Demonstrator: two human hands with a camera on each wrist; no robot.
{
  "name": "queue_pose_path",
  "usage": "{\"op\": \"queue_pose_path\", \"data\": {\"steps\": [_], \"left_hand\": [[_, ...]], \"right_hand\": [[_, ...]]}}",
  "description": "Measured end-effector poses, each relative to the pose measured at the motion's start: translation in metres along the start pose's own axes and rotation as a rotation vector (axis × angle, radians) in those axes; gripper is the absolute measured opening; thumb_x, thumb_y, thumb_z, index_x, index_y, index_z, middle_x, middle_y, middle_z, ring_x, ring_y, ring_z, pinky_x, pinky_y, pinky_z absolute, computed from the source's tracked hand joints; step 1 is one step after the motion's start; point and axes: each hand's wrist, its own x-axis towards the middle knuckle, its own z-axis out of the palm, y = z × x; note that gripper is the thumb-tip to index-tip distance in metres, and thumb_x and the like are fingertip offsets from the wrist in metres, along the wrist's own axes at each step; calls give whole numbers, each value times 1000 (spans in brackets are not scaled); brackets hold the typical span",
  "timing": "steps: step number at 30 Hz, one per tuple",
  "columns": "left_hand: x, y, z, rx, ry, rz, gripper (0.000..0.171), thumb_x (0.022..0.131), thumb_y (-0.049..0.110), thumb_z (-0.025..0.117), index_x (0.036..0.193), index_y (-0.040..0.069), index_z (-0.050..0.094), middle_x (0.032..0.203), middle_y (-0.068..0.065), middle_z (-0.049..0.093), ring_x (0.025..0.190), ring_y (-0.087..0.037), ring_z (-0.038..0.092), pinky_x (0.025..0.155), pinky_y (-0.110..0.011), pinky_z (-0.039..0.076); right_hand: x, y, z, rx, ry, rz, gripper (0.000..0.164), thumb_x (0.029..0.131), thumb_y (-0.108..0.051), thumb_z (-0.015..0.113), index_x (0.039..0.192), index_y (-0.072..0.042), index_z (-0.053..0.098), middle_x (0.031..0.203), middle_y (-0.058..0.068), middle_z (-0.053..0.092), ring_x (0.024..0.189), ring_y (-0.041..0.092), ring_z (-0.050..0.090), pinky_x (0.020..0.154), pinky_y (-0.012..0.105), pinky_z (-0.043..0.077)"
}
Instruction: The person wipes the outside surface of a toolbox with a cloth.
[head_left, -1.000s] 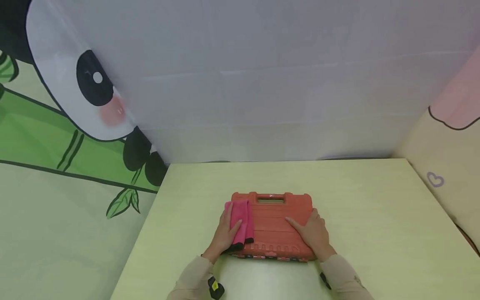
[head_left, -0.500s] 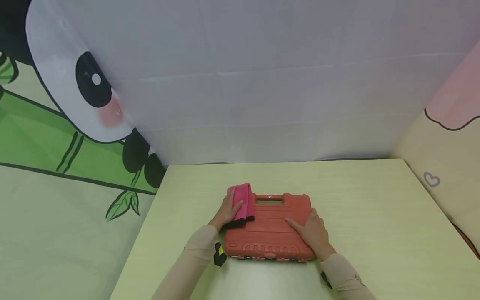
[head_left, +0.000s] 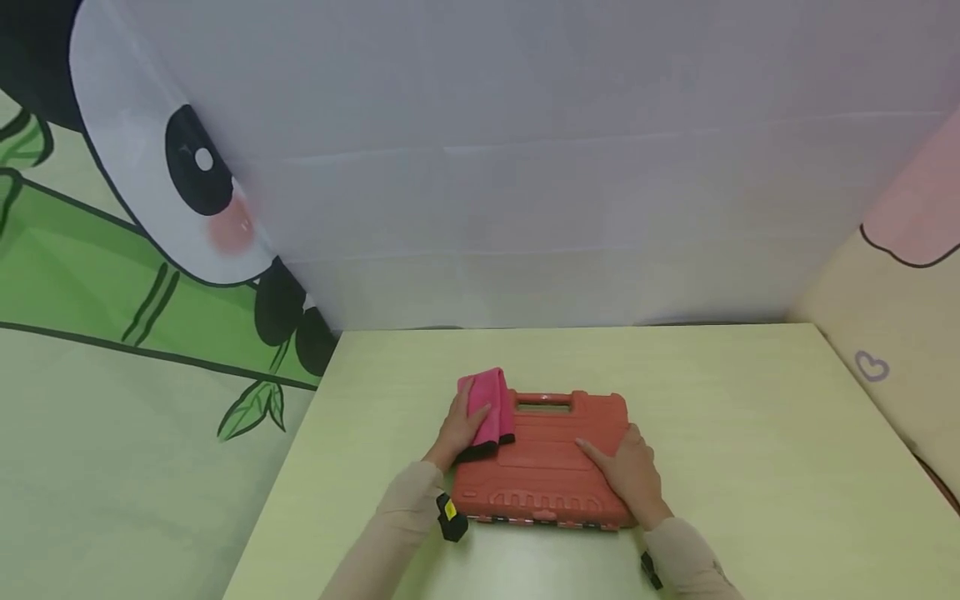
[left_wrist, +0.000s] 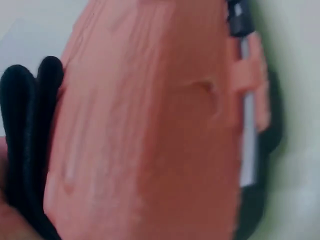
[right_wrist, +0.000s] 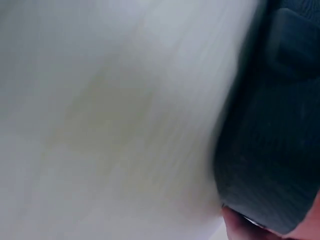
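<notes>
An orange-red plastic tool case [head_left: 551, 471] lies on the table, its handle on the far side. My left hand [head_left: 456, 427] holds a folded pink cloth [head_left: 486, 404] with black trim against the case's upper left part, thumb over the cloth. At the case's right side, my right hand [head_left: 633, 475] grips the edge, thumb on the lid. The left wrist view shows the case's ridged near side [left_wrist: 150, 120] close up, the cloth's black trim [left_wrist: 22, 120] beside it. In the right wrist view the case's dark lower part [right_wrist: 270, 145] appears, with a fingertip [right_wrist: 245, 225] below.
The pale yellow table [head_left: 750, 433] extends around the case on every side. A grey-white wall sheet [head_left: 525, 208] rises behind it, and a printed cartoon panel [head_left: 150, 333] stands at the left. Black wrist devices [head_left: 452, 518] sit at both cuffs.
The left hand and the pink cloth have moved away from me, toward the handle end, along the case's left side. The right hand keeps its grip, and the case stays about in place.
</notes>
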Motion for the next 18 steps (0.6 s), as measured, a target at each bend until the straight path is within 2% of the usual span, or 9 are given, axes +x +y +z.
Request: {"op": "queue_pose_path", "data": {"steps": [5,9,13,16,18], "left_hand": [[-19,0,1,-82,-30,-66,72,92,33,53,148,14,14,147,-21,26,127,-40,35,103,-55,30],[-40,-2,1,-98,-27,-85,73,91,37,54,149,20,13,149,-20,24,128,-39,35,102,-55,31],[-67,-5,5,-86,-6,-88,73,90,40,53,149,23,13,145,-20,31,112,-34,46,86,-45,44],[-88,-7,13,-81,31,-89,72,90,42,53,148,25,14,140,-18,36,103,-28,49,74,-35,45],[-100,-8,20,-68,66,-85,71,91,42,52,148,24,14,140,-18,36,103,-27,49,75,-35,45]], "right_hand": [[7,3,-4,11,-1,-12,107,72,-70,56,134,10,22,112,29,47,91,35,48,58,41,46],[12,3,-7,15,-15,-20,106,73,-69,57,134,10,21,113,29,47,91,35,47,59,41,45],[18,3,-9,15,-38,-32,107,74,-68,57,135,10,20,115,29,46,93,35,47,60,41,46],[23,4,-10,7,-52,-48,108,73,-69,56,135,11,19,116,29,46,94,35,47,60,41,46],[26,4,-12,-5,-58,-63,109,73,-71,55,136,11,18,118,30,45,95,37,47,61,44,47]]}}
